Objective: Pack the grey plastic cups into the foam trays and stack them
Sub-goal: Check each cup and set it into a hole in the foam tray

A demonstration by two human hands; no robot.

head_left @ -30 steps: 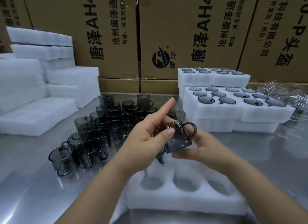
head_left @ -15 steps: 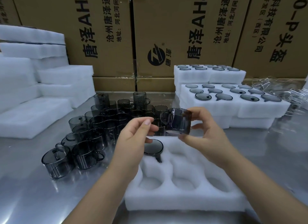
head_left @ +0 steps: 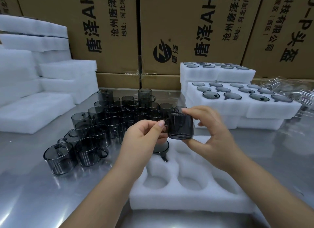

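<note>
Right hand (head_left: pixel 209 136) is gripping a grey cup (head_left: pixel 181 126) by its body, above the near foam tray (head_left: pixel 186 199); left hand (head_left: pixel 144 139) is pinching its handle. Loose cups (head_left: pixel 108 122) are crowding the tabletop (head_left: pixel 34 185) to the left; filled trays (head_left: pixel 254 107) are sitting stacked far right.

The left hand (head_left: pixel 141 136) hides most of the seated cup (head_left: pixel 162 150) in the foam tray (head_left: pixel 186 203). Carton (head_left: pixel 178 24) print is cut off at the top edge. Clear items (head_left: pixel 304 93) at right are blurred, possibly plastic wrap.
</note>
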